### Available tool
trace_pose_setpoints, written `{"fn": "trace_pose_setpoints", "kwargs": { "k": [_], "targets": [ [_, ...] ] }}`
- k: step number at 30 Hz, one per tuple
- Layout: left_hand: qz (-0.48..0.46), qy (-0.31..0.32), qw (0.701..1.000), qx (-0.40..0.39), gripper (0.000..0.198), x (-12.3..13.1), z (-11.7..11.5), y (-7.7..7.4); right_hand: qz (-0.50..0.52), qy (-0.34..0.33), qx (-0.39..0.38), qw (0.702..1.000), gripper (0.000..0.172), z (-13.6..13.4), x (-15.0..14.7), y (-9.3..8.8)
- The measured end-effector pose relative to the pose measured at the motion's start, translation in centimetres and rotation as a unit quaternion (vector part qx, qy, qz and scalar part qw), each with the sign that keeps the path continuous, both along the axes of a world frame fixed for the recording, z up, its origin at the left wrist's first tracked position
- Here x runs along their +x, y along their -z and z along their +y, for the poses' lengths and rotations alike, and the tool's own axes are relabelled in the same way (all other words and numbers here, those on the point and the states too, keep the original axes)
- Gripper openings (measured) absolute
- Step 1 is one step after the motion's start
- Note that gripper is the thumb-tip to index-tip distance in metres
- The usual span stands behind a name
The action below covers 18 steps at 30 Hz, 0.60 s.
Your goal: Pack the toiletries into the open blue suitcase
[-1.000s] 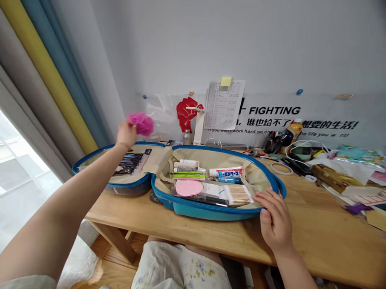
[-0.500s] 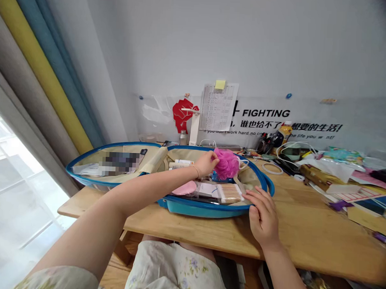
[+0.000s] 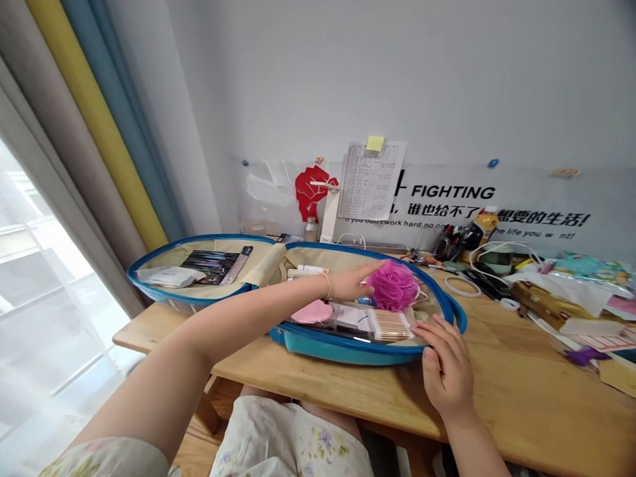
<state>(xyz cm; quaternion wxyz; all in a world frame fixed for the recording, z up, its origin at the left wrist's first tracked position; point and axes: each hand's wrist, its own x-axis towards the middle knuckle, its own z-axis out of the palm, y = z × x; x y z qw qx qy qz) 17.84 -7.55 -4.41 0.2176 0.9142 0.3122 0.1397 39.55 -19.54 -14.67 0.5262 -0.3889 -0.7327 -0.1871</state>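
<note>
Light-brown wooden table (image 3: 506,394): bears an open teal suitcase with blue rim and beige lining (image 3: 339,349), two halves spread side by side.

Right hand (image 3: 449,374): at the suitcase's right front rim, fingers over the edge, thumb outside; loosely spread, grasping no separate item. Fingertips just beside the swab pack listed below.

Left hand (image 3: 350,283): reaches across the right half; thumb and fingers against the left side of a magenta ruffled mesh bath puff (image 3: 392,285). Cannot tell whether grip is firm or loosened.

Bath puff: at right half, toward its right end, behind the swab pack. White cord loop (image 3: 422,294) at its right side.

Left half: dark flat packaged item (image 3: 211,264); white soft packet (image 3: 171,277) beside it.

Right half, front: clear pack of wooden-stemmed cotton swabs (image 3: 391,325); smaller pink oval pad (image 3: 312,311), left of swabs.
</note>
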Motion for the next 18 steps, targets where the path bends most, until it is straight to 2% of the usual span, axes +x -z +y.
{"fn": "trace_pose_setpoints", "kwargs": {
  "k": [3,6,7,9,10,11,13,16,18],
  "targets": [
    [-0.047,-0.029,0.998,0.002,0.064,-3.3,-1.3,-0.9,-0.005,0.002,0.004,1.0,0.028,0.1,0.1,0.1],
    [-0.071,-0.063,0.992,0.08,0.057,-8.5,-3.0,-1.3,-0.005,0.002,0.004,1.0,0.029,0.2,0.2,0.3],
    [-0.061,-0.089,0.988,0.111,0.055,-10.7,-3.4,-1.3,-0.003,0.001,0.003,1.0,0.029,0.3,0.3,0.4],
    [0.01,-0.191,0.969,0.154,0.055,-15.4,-3.6,-1.3,-0.001,0.001,-0.002,1.0,0.029,0.3,0.3,0.4],
    [0.079,-0.271,0.946,0.158,0.056,-17.9,-3.5,-1.2,0.0,0.001,-0.005,1.0,0.029,0.3,0.3,0.4],
    [0.16,-0.367,0.905,0.144,0.058,-20.4,-3.2,-1.1,0.0,0.001,-0.007,1.0,0.029,0.3,0.2,0.4],
    [0.208,-0.463,0.854,0.112,0.063,-25.0,-2.3,-0.8,0.002,0.002,-0.006,1.0,0.028,0.3,0.2,0.3],
    [0.249,-0.546,0.798,0.065,0.074,-30.2,-1.1,0.3,0.008,0.001,0.001,1.0,0.028,0.4,0.1,0.2],
    [0.255,-0.555,0.79,0.058,0.078,-32.5,-0.6,1.3,0.004,-0.002,0.002,1.0,0.029,0.4,0.1,0.2]
  ]
}}
